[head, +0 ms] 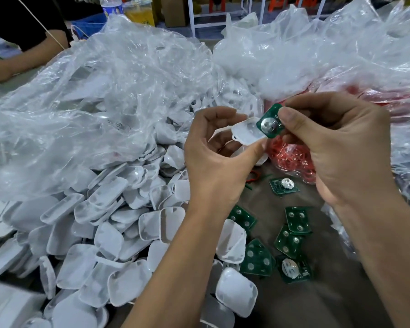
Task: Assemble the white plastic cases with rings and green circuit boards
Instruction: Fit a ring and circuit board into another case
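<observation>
A head-worn camera looks down at a brown work table [301,301] crowded with parts. The largest thing is a crumpled sheet of clear plastic bagging [100,95] that spreads over the far left of the table, with more clear bags [317,43] heaped at the far right. Spilling out from under the left bagging toward the near left of the table is a big pile of white plastic case halves [100,233], rounded squares lying at all angles. Under the right bags, a bag of red rings [291,157] shows through the film, just beyond the bare patch of table. On that bare patch, right of the white pile, lie several loose green circuit boards [294,220], some showing three silver pads, others a round coin cell holder. Above the middle of the table, the left hand [220,162] holds a white case half [246,131] with fingers curled behind it and the thumb tip gripping its near edge. The right hand [336,147] pinches a green circuit board [270,121] between thumb and forefinger, with its round silver disc facing the camera; the board is tilted and overlaps the right end of the held case. At the table's far left edge, another person's arm [21,58] in a black sleeve rests on the table, and beyond it stand a water bottle [110,5] and a cup of orange drink [140,13].
</observation>
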Tool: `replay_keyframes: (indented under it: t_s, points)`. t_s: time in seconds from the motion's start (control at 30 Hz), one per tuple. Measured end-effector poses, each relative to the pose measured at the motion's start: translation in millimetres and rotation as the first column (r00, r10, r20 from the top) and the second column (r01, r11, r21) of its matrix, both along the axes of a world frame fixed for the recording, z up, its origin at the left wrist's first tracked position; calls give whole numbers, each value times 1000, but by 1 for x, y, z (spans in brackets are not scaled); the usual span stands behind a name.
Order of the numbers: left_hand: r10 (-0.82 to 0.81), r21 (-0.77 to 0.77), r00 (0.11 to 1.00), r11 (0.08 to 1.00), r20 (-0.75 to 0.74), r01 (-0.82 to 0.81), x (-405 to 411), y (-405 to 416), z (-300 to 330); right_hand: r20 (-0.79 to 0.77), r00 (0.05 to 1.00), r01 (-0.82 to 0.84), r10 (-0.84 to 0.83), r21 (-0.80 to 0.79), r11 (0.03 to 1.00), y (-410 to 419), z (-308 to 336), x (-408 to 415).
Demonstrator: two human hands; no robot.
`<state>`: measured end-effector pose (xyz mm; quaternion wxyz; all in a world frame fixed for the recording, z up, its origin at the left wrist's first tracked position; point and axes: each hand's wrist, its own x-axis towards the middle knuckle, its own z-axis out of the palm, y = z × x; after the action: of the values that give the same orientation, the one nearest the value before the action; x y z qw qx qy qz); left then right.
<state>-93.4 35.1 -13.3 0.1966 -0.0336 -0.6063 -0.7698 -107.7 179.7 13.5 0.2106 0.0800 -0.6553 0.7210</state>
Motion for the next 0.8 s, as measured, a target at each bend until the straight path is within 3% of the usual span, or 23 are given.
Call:
replay_keyframes:
  t_s: [0.13, 0.27, 0.4, 0.8]
  points:
    - [54, -92, 998, 994, -22, -56, 2, 5, 0, -6, 996, 89, -88, 67, 994, -1, -1, 0]
    - [88, -160, 996, 983, -33, -92, 2, 8, -3, -9, 990, 141, -141, 1, 990, -6, -3, 1]
    - [125, -189, 990, 972, -73, -136, 3, 11, -4, -10, 987, 161, -161, -53, 986, -14, -6, 3]
    - [144, -176, 986, 972, -85, -157, 2, 11, -5, 33, 984, 175, -174, -8, 985, -20, -7, 7]
